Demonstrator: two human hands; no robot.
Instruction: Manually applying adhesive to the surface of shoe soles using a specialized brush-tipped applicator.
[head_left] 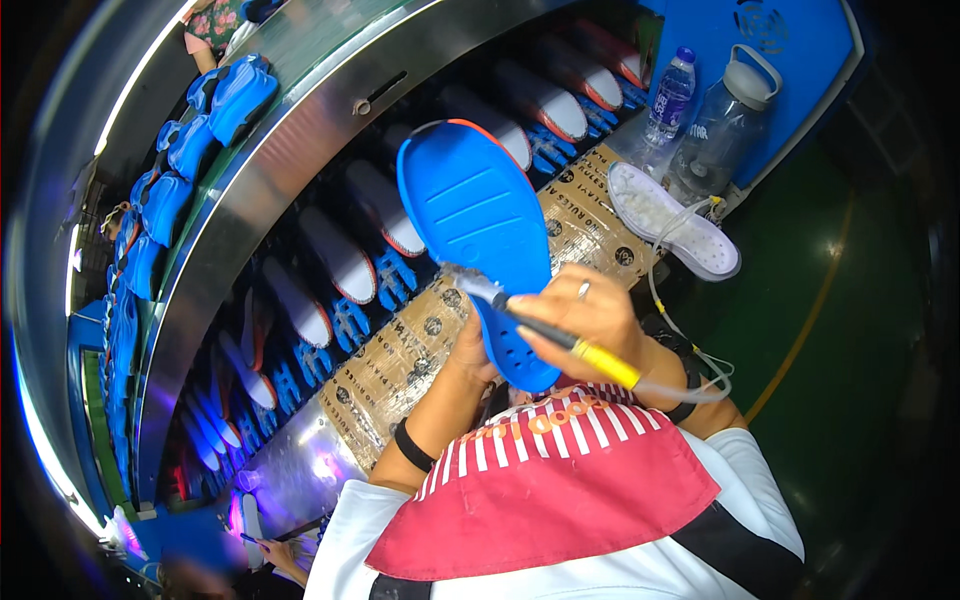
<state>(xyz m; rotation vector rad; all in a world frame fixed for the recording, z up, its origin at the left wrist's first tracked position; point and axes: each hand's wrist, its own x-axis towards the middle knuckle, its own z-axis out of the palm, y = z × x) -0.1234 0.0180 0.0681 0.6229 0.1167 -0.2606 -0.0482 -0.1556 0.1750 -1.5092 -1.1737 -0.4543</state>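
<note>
A blue shoe sole with an orange-red edge at its toe is held up in front of me, its wide end pointing away. My left hand grips it from beneath near the narrow heel end, the fingers partly hidden behind it. My right hand, with a ring on one finger, is closed around a brush with a black and yellow handle. The brush's greyish bristles lie at the left edge of the sole's middle. From the handle's end a clear thin tube leads off to the right.
White-soled shoe uppers line the rack beyond a cardboard-covered ledge. Blue soles ride the upper belt at left. A white sole, a water bottle and a large jug stand at right. Another person's hand shows at lower left.
</note>
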